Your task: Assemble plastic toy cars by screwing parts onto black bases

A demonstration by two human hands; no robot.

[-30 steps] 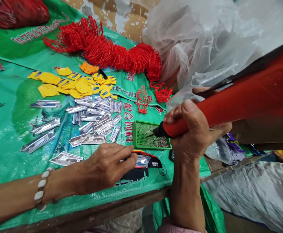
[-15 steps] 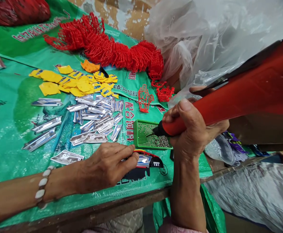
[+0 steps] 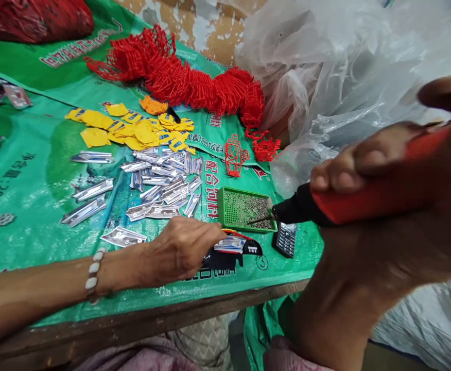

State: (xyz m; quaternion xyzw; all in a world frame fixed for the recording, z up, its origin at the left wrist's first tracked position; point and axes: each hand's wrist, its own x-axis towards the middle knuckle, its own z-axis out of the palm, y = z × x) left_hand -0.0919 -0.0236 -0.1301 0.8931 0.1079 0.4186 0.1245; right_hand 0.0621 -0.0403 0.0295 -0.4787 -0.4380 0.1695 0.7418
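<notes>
My left hand (image 3: 179, 250) lies on the green sheet with its fingers pressed on a small toy part (image 3: 231, 245) of silver, red and black near the table's front edge. My right hand (image 3: 383, 206), large and close to the camera, is wrapped round a red electric screwdriver (image 3: 364, 198) with a black nose. The screwdriver's thin bit (image 3: 260, 219) hovers over the right end of a green tray of small screws (image 3: 244, 208), just behind the toy part.
Silver pieces (image 3: 159, 188), yellow pieces (image 3: 133, 129) and a heap of red plastic frames (image 3: 194, 85) lie behind the tray. A small dark phone (image 3: 285, 239) sits right of the toy part. Clear plastic bags (image 3: 326, 77) fill the back right. The wooden table edge (image 3: 152, 322) runs along the front.
My right hand with the screwdriver has lifted toward the camera and shifted right, its bit drawn back from the tray's middle to its right end. The phone has come into sight. My left hand stays put.
</notes>
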